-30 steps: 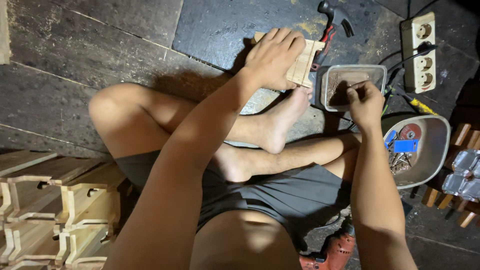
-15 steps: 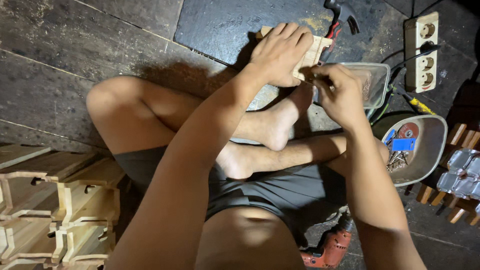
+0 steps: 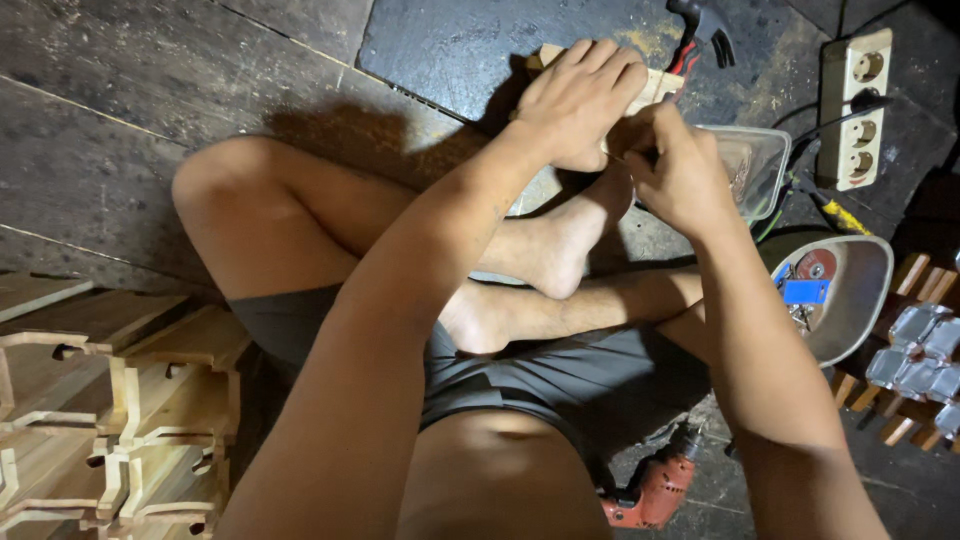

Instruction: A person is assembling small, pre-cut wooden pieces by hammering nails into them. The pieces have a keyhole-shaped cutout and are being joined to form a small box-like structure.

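Person sits cross-legged on a dark floor w/ a small wooden piece point(image 3: 655, 88) held down in front of the feet. Left hand point(image 3: 580, 100) lies flat over the piece, fingers spread and pressing it to the floor, so it's clamped on the wood from above. Right hand point(image 3: 675, 170) is closed, thumb and fingertips pinched together right at the near edge of the piece; whatever is pinched is too small to make out, prob. a nail or screw, can't tell. Clear plastic tub point(image 3: 755, 165) sits just beside the right hand, touching or nearly so. Hammer point(image 3: 700, 25) lies beyond the piece, near its far end. To do this step well, as I judge it: keep left palm weight straight down so the wood doesn't skate, keep left fingertips away from the spot the right hand works at, hold the pinched item square to the surface, and don't lift the left hand till it's seated. Also around: power strip point(image 3: 855, 105), metal bowl point(image 3: 845, 290) of bits, red drill point(image 3: 655, 490), stacked wooden parts point(image 3: 110, 400).
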